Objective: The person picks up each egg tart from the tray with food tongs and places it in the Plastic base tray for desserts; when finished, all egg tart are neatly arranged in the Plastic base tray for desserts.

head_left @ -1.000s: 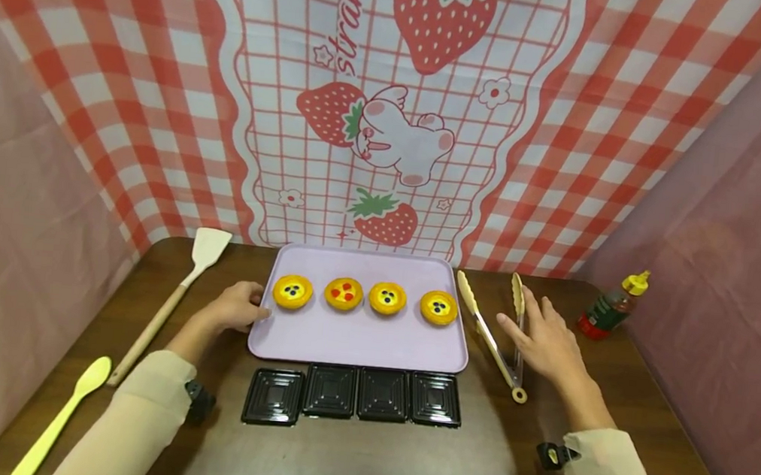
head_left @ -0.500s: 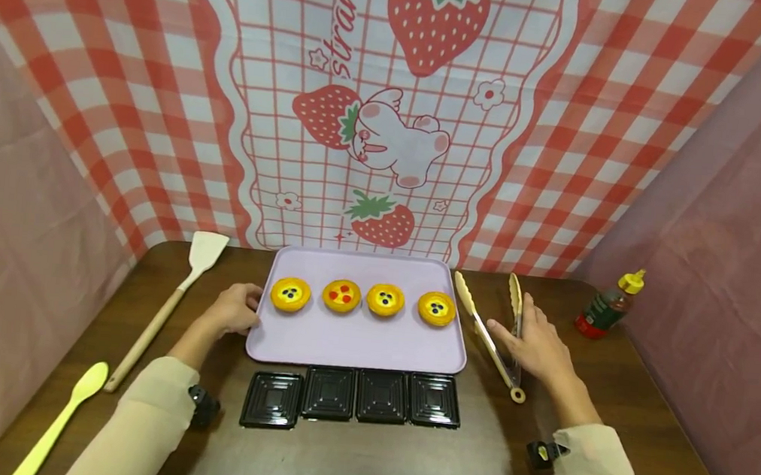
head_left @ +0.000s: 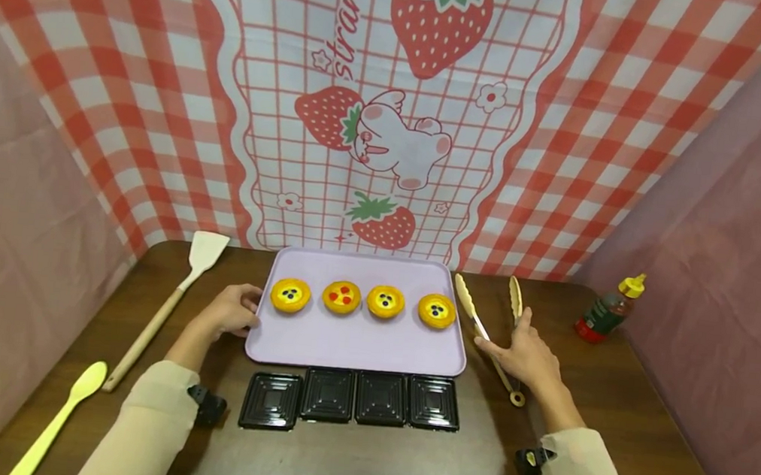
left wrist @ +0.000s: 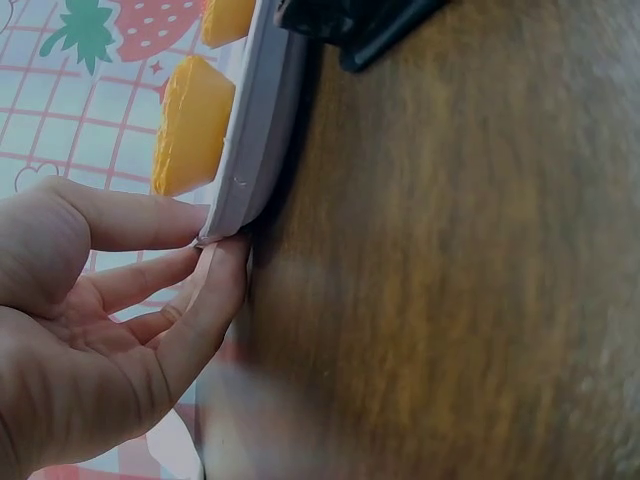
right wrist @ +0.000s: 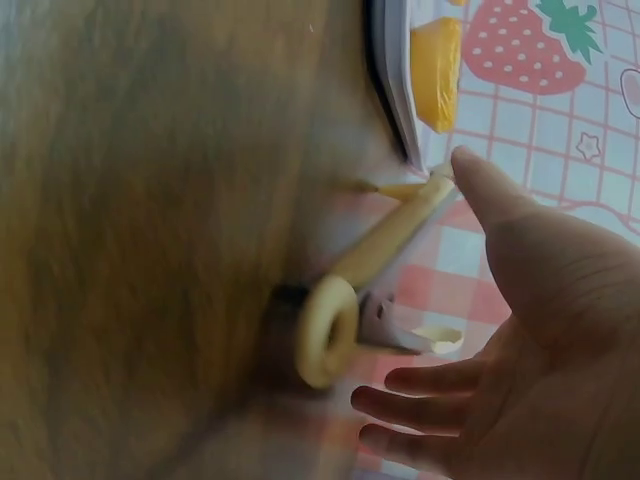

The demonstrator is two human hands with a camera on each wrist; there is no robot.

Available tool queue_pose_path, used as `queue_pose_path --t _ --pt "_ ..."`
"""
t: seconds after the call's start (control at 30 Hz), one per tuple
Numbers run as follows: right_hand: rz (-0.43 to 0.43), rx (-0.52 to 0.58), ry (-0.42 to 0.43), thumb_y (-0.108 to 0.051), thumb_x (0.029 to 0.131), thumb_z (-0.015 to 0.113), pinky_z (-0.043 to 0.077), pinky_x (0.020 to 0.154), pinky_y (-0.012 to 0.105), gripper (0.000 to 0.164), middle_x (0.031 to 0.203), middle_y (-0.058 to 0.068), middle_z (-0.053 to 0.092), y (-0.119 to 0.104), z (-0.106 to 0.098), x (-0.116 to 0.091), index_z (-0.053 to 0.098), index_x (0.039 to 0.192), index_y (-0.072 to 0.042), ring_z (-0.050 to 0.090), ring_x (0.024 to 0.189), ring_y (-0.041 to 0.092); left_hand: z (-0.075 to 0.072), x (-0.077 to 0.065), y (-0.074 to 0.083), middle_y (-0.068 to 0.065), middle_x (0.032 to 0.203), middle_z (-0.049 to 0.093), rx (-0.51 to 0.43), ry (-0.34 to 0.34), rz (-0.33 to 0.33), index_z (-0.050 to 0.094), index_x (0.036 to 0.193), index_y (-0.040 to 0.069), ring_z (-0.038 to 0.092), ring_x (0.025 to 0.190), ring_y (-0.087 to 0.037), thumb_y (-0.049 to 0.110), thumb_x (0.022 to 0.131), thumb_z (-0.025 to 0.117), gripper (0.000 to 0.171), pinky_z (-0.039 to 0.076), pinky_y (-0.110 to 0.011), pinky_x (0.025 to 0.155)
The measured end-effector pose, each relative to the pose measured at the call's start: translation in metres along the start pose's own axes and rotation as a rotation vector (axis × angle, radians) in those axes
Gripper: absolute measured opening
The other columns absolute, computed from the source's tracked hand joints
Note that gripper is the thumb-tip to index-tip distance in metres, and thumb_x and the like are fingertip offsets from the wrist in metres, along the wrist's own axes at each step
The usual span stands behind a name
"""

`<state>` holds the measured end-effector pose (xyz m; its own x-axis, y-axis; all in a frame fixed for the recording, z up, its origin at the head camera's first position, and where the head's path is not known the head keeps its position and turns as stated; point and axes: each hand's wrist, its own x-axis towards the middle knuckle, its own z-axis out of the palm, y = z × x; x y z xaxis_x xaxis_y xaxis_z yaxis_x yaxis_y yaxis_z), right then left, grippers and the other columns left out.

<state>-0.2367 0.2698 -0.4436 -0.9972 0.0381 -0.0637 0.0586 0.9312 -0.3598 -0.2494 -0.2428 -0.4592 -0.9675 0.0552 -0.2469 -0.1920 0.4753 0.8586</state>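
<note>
My left hand pinches the left rim of a pale lilac tray, thumb on top and fingers under the edge in the left wrist view. The tray carries a row of several egg tarts: blueberry-dotted ones, such as the rightmost tart, and one tart with red pieces. Right of the tray lie spread tongs with cream tips and a ring at the hinge end. Over them is my right hand, fingers spread apart, its thumb by the tongs' left arm and its other fingers beyond the right arm.
Several black square plastic bases line up in front of the tray. On the left lie a white spatula and a yellow spoon. A sauce bottle with yellow cap stands at the right. A strawberry-print cloth hangs behind.
My right hand has moved left and toward me, over the tongs, its thumb now reaching their left arm. My left hand stays at the tray's rim; tray and tarts keep their places.
</note>
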Motion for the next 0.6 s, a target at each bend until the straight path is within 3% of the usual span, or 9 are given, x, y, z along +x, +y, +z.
queue_pose_path --t 0.1,0.23,0.47,0.6 --pt "0.043 -0.008 -0.020 -0.070 0.081 0.064 0.045 0.083 0.069 0.130 0.135 0.044 0.041 -0.001 0.004 0.000 -0.007 0.150 0.014 0.048 0.117 0.056 0.001 -0.001 0.001 -0.021 0.094 0.053 0.000 0.000 -0.009 0.040 0.137 -0.014 0.056 0.074 -0.023 -0.014 0.075 0.065 0.067 0.059 -0.040 0.059" --pt "0.093 -0.018 0.018 -0.068 0.078 0.069 0.047 0.080 0.068 0.128 0.128 0.044 0.046 -0.001 0.010 0.000 0.002 0.150 0.015 0.051 0.112 0.057 0.001 -0.002 -0.001 -0.023 0.097 0.054 -0.026 -0.019 -0.010 0.040 0.137 -0.014 0.058 0.076 -0.025 -0.013 0.075 0.066 0.067 0.059 -0.041 0.061" --pt "0.114 -0.003 0.089 -0.063 0.077 0.073 0.046 0.083 0.067 0.124 0.132 0.042 0.041 -0.007 0.017 0.006 0.011 0.150 0.016 0.044 0.117 0.057 -0.009 -0.003 0.000 -0.025 0.096 0.054 -0.063 -0.054 0.026 0.041 0.132 -0.016 0.060 0.074 -0.026 -0.012 0.074 0.068 0.064 0.060 -0.040 0.061" --pt "0.126 -0.004 0.120 -0.059 0.079 0.074 0.045 0.084 0.067 0.120 0.131 0.043 0.041 -0.010 0.019 0.006 0.013 0.148 0.017 0.044 0.115 0.058 -0.005 -0.003 0.001 -0.026 0.098 0.054 -0.068 -0.041 0.017 0.040 0.135 -0.016 0.060 0.075 -0.026 -0.013 0.074 0.067 0.066 0.060 -0.040 0.062"
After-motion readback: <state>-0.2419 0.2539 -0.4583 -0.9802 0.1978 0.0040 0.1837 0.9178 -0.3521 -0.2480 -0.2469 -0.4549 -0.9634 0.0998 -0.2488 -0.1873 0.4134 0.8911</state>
